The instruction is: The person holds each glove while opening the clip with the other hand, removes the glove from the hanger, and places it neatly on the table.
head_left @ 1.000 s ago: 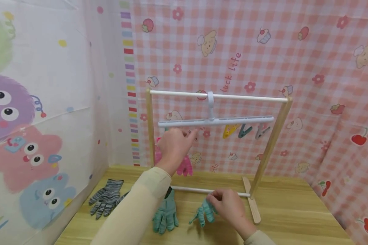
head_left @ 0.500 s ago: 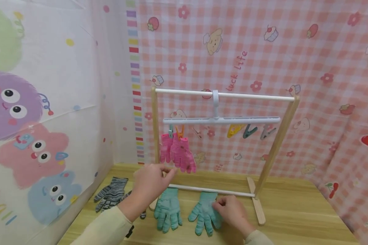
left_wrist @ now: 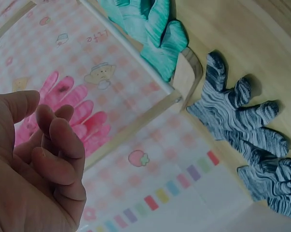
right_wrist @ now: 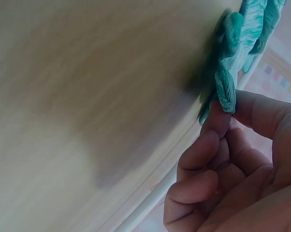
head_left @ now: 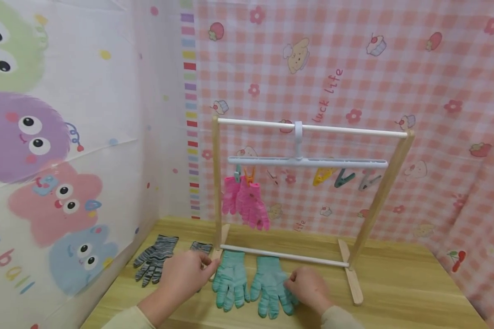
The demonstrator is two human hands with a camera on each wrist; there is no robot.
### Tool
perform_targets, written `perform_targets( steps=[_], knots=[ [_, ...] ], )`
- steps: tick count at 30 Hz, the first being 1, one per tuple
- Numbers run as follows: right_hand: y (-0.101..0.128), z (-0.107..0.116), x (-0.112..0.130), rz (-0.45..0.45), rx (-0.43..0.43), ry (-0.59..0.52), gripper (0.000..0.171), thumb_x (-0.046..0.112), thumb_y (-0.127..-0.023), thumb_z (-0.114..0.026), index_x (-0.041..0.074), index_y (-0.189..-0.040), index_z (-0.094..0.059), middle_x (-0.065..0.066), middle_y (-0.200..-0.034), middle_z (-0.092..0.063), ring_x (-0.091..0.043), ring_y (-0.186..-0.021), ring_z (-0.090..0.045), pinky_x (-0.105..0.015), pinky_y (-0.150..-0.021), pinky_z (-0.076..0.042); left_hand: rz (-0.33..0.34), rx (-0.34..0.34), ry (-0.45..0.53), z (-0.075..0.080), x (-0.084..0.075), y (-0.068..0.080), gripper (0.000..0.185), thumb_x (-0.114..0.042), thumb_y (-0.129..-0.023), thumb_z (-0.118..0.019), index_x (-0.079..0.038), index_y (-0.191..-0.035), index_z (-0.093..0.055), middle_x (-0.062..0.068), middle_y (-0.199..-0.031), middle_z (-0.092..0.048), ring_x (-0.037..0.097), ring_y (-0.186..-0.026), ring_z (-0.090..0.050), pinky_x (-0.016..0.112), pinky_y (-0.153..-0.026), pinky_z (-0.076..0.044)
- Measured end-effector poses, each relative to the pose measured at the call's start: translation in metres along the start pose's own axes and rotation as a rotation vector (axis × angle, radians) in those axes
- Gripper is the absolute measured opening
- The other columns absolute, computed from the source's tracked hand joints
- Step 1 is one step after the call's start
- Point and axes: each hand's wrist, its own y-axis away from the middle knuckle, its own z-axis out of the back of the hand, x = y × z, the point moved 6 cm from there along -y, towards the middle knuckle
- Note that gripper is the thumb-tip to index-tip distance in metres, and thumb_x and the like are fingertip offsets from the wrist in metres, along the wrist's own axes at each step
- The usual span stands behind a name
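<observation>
My right hand (head_left: 310,288) pinches the side edge of a green knit glove (head_left: 267,281) between thumb and index finger. That glove lies on the table, fingers toward me. Left of it lies a second green glove (head_left: 232,279). My left hand (head_left: 185,276) hovers beside this second glove with loosely bent fingers, holding nothing. Beneath and beyond the left hand are two grey-black striped gloves (left_wrist: 237,108), one partly hidden by it in the head view. Two pink gloves (head_left: 251,205) hang from the left end of a pale hanger (head_left: 267,161), clipped by a green clothespin (head_left: 237,173) and an orange clothespin (head_left: 249,175).
A small rack with wooden posts (head_left: 378,201) and a white top bar (head_left: 346,130) carries the hanger. More clothespins hang from it, including a yellow clothespin (head_left: 323,176) and a dark green clothespin (head_left: 344,178). Patterned cloths (head_left: 436,183) stand behind and beside the wooden table (head_left: 403,278).
My left hand has come down from the hanger to beside the green gloves. The green glove at my right hand, earlier lifted and bunched, now lies spread flat. The head view has shifted left.
</observation>
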Motion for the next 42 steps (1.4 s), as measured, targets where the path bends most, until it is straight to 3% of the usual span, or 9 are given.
perform_targets(
  steps=[7, 14, 20, 26, 31, 35, 39, 42],
  knots=[
    [0.004, -0.001, 0.002, -0.030, -0.017, 0.000, 0.033, 0.032, -0.090, -0.080, 0.020, -0.063, -0.066, 0.009, -0.061, -0.057, -0.010, -0.057, -0.050, -0.029, -0.052, -0.036, -0.010, 0.004, 0.003, -0.007, -0.001, -0.001, 0.028, -0.053, -0.096, -0.076, -0.028, -0.086, -0.085, -0.016, -0.055, -0.061, 0.006, -0.043, -0.045, 0.026, -0.041, -0.029],
    [0.008, 0.011, 0.002, 0.036, -0.076, -0.033, 0.033, 0.035, -0.093, -0.081, 0.021, -0.065, -0.068, 0.008, -0.060, -0.058, -0.009, -0.055, -0.048, -0.028, -0.050, -0.035, -0.006, 0.056, 0.036, -0.012, 0.000, -0.001, 0.030, -0.056, -0.095, -0.075, -0.030, -0.087, -0.086, -0.017, -0.055, -0.061, 0.007, -0.044, -0.048, 0.025, -0.041, -0.029],
    [0.000, 0.031, 0.023, 0.100, -0.082, -0.187, 0.015, 0.030, -0.097, -0.079, 0.016, -0.093, -0.081, 0.004, -0.082, -0.076, -0.007, -0.072, -0.064, -0.032, -0.063, -0.054, -0.025, 0.078, 0.067, -0.014, -0.001, 0.000, 0.029, -0.055, -0.095, -0.076, -0.028, -0.090, -0.086, -0.016, -0.052, -0.055, 0.007, -0.043, -0.045, 0.024, -0.042, -0.027],
    [-0.025, 0.061, 0.064, 0.142, -0.182, -0.268, 0.032, 0.029, -0.100, -0.076, 0.009, -0.125, -0.077, 0.000, -0.091, -0.077, -0.011, -0.076, -0.067, -0.031, -0.062, -0.053, -0.056, 0.079, 0.068, -0.012, -0.008, -0.004, 0.029, -0.055, -0.096, -0.075, -0.028, -0.095, -0.086, -0.015, -0.053, -0.054, 0.007, -0.044, -0.044, 0.024, -0.042, -0.028],
    [-0.049, 0.073, 0.091, 0.138, -0.258, -0.295, 0.044, 0.036, -0.101, -0.075, 0.012, -0.137, -0.072, -0.003, -0.099, -0.078, -0.012, -0.075, -0.068, -0.031, -0.061, -0.052, -0.059, 0.083, 0.090, -0.010, -0.011, -0.007, 0.032, -0.057, -0.097, -0.073, -0.028, -0.097, -0.086, -0.016, -0.054, -0.055, 0.006, -0.046, -0.047, 0.026, -0.042, -0.033],
    [-0.062, 0.074, 0.099, 0.094, -0.302, -0.305, 0.045, 0.041, -0.100, -0.075, 0.014, -0.136, -0.074, -0.006, -0.106, -0.079, -0.014, -0.075, -0.068, -0.030, -0.060, -0.050, -0.077, 0.076, 0.125, -0.008, -0.013, -0.009, 0.031, -0.053, -0.098, -0.074, -0.025, -0.099, -0.086, -0.015, -0.052, -0.054, 0.006, -0.046, -0.046, 0.024, -0.043, -0.031],
    [-0.067, 0.074, 0.101, 0.087, -0.345, -0.333, 0.028, 0.037, -0.100, -0.076, 0.017, -0.119, -0.082, -0.003, -0.099, -0.081, -0.014, -0.074, -0.069, -0.030, -0.060, -0.051, -0.066, 0.063, 0.151, -0.003, -0.015, -0.012, 0.030, -0.050, -0.099, -0.074, -0.022, -0.104, -0.086, -0.014, -0.052, -0.053, 0.005, -0.044, -0.042, 0.024, -0.042, -0.027],
    [-0.065, 0.074, 0.103, 0.120, -0.355, -0.351, 0.019, 0.035, -0.101, -0.075, 0.020, -0.107, -0.085, 0.001, -0.093, -0.081, -0.011, -0.074, -0.068, -0.030, -0.062, -0.052, -0.051, 0.012, 0.168, 0.005, -0.017, -0.019, 0.032, -0.047, -0.099, -0.074, -0.019, -0.110, -0.084, -0.012, -0.052, -0.052, 0.005, -0.041, -0.036, 0.023, -0.041, -0.023]
  ],
)
